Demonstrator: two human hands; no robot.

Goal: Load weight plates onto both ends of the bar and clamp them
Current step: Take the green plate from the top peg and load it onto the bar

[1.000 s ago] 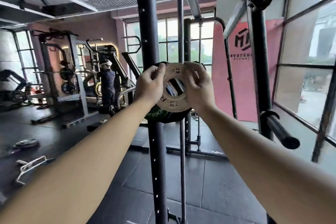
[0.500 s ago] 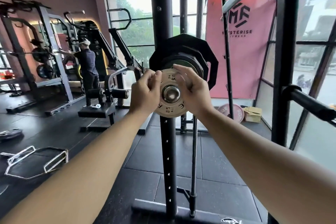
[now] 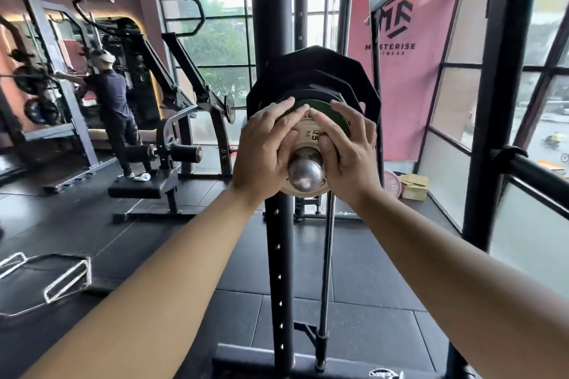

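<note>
Small plate [image 3: 311, 136] is on the end of the bar [image 3: 305, 171], squarely between the hands! Left hand [image 3: 264, 148] and right hand [image 3: 348, 151] press flat on its face, fingers spread, index tips nearly meeting. It's pale, round and number-stamped, backed by a green plate [image 3: 320, 104] and a black plate [image 3: 311, 71].
</note>
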